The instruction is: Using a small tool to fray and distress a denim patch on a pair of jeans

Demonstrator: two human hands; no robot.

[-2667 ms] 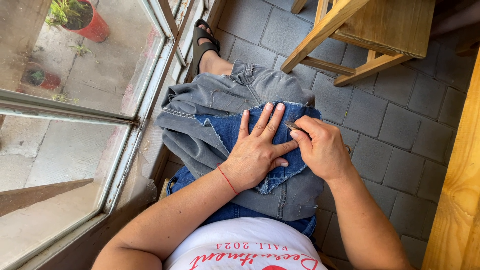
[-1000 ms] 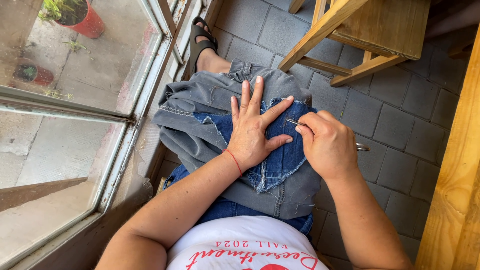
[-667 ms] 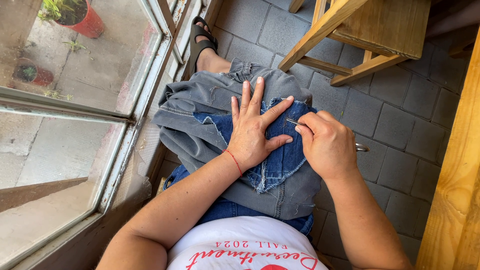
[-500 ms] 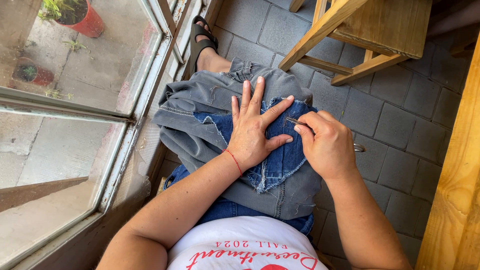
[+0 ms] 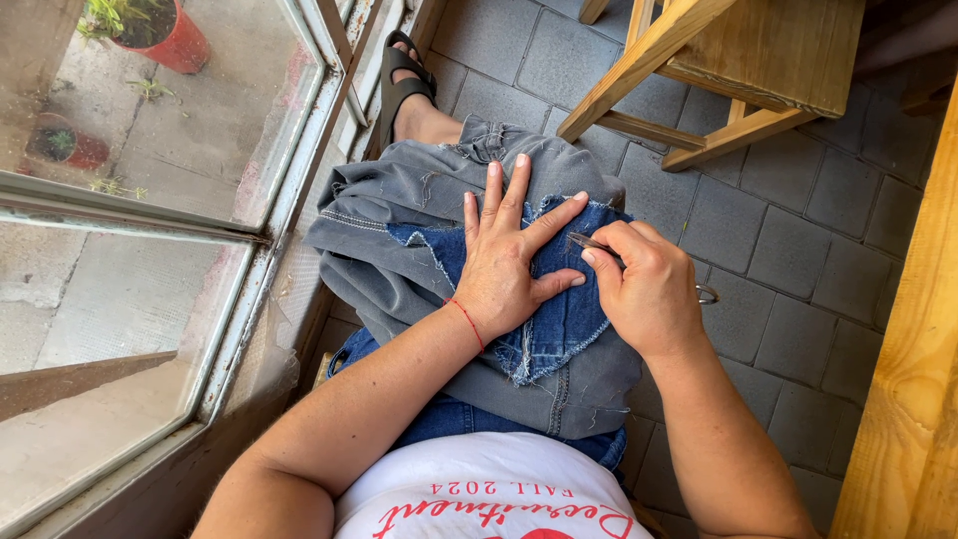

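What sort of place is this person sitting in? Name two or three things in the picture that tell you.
Probably a home porch or sunroom beside a yard: grey paving-stone floor, a large window looking out on a potted plant, and a wooden stool.

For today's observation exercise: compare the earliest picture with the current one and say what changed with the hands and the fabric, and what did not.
The left hand spread its fingers wider and shifted slightly up the blue denim patch. The right hand drew back a little toward the patch's right edge, so the small metal scissors it holds now show. The grey jeans across the lap, the wooden stool and the red flowerpot stayed put.
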